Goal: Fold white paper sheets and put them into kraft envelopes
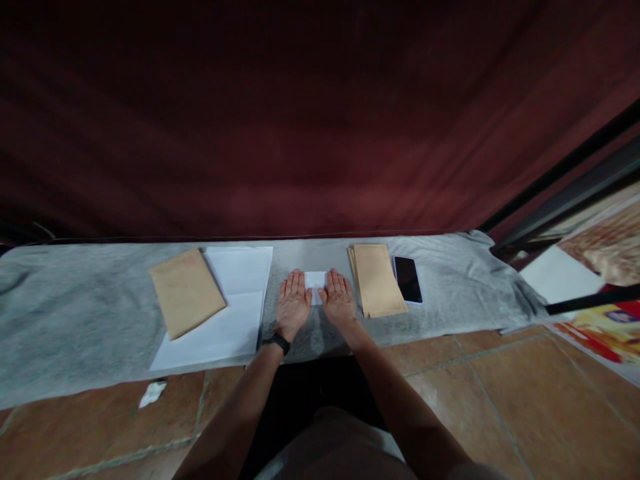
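While both arms reach forward, the left hand and right hand lie flat on the grey-covered desk, palms down, fingers straight, pinching nothing. A small white paper sits between them, its side edges under the fingertips. Further left is a brown envelope on white sheets. Right are an envelope stack and a phone. A red curtain hangs behind.

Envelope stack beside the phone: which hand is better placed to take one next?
Probably right: the right hand lies next to the stack; the left hand is across the paper, farther off.
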`<state>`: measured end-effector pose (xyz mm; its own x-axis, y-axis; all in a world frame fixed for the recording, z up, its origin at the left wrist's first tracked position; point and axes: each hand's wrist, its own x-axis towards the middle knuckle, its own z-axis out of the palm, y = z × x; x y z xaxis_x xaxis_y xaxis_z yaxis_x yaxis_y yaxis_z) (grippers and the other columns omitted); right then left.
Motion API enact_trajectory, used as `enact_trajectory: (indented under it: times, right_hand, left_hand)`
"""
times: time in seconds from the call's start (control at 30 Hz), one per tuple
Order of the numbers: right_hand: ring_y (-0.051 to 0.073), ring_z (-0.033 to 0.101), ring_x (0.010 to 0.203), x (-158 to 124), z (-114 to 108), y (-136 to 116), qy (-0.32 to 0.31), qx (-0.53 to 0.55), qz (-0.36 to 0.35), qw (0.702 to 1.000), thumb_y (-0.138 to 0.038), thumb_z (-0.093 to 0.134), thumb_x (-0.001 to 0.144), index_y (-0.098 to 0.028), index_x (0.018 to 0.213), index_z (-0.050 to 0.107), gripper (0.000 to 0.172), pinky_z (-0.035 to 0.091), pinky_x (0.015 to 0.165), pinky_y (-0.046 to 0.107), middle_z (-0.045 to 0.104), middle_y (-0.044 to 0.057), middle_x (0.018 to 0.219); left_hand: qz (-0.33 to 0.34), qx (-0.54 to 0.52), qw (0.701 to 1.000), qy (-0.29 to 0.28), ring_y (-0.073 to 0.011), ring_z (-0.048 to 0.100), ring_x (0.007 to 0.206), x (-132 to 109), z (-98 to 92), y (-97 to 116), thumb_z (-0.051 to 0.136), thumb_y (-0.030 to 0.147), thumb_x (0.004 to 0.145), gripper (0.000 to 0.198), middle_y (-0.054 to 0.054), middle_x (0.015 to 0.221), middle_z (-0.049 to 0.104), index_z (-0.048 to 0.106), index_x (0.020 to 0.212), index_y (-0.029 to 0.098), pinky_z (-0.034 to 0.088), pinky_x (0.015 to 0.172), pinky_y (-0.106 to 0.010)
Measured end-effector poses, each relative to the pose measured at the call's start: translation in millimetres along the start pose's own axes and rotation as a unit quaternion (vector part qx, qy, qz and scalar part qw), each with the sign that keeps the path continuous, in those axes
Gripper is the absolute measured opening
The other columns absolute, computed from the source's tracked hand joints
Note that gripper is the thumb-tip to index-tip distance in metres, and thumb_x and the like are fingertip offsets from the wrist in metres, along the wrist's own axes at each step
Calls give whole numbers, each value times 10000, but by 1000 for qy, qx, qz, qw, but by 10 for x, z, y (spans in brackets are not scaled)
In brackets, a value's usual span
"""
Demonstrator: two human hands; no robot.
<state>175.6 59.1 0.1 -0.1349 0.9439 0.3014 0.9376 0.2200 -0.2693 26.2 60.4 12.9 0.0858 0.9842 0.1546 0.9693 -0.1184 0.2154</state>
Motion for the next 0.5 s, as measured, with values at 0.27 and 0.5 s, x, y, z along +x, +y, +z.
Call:
enact_trajectory:
  times: [0.27, 0.5]
  right_hand:
    - [309, 403, 1466, -47, 32, 84, 21, -5, 7, 1000, -388, 327, 1079, -37, 1551, 371, 590, 308, 1204, 516, 437, 219, 1565]
    - [312, 379, 1481, -28, 26, 63, 7, -12, 13, 1000, -382, 357, 1071, -35, 1546, 381, 589, 292, 1211, 505, 409, 215, 1583]
  left_hand:
    - [-30, 14, 999, 10, -287, 258, 1543, -39, -30, -8, 286, 385, 1033, 639, -204, 1623, 339, 330, 1556, 22, 243, 1245, -477]
    - [-43, 26, 999, 4, -289, 259, 1542, -109, -57, 29, 299, 373, 1027, 631, -212, 1619, 345, 350, 1545, 18, 220, 1251, -466]
